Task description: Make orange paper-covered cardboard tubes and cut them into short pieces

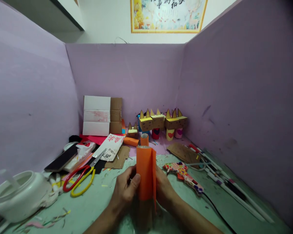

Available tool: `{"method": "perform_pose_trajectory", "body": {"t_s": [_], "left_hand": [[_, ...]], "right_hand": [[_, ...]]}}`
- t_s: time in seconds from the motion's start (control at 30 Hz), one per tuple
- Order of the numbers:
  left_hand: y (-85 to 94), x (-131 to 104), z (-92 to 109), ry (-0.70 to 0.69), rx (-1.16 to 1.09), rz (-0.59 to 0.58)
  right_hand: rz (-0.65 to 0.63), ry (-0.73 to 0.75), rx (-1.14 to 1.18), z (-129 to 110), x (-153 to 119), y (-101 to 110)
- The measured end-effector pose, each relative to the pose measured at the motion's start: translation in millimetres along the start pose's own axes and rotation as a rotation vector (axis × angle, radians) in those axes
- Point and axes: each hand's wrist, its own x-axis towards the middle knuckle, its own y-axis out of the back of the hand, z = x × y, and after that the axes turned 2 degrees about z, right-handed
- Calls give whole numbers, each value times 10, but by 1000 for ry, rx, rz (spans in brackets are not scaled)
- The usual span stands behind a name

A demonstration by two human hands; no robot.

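Note:
A cardboard tube (pixel 145 211), partly covered by a sheet of orange paper (pixel 144 174), stands upright between my hands. The paper curves around its upper part, and a loose flap sticks out on the right. My left hand (pixel 125 185) is closed on the tube's left side, with the thumb pressing on the orange paper. On the right side, my right hand (pixel 164 188) grips the tube behind the flap, its fingers mostly hidden. Just beyond are two smaller orange rolls, one upright (pixel 144 139) and one lying down (pixel 131 141).
Red-and-yellow scissors (pixel 84 175), a phone (pixel 62 157) and a white pot (pixel 19 195) lie left. A patterned glue gun (pixel 184 177) with a black cord lies right, near white sticks (pixel 234 191). Cardboard animal figures (pixel 158 122) stand at the back. Purple walls enclose three sides.

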Motion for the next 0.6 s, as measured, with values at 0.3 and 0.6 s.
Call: {"method": "perform_pose_trajectory", "body": {"t_s": [0.3,0.6], "left_hand": [[-19,-168,128,-254,-45,188],[37,-128,190,-264,37,51]], "right_hand": [[-356,226,-97,-170,-112,15],[-373,311,-187,-259,-86,-25]]}}
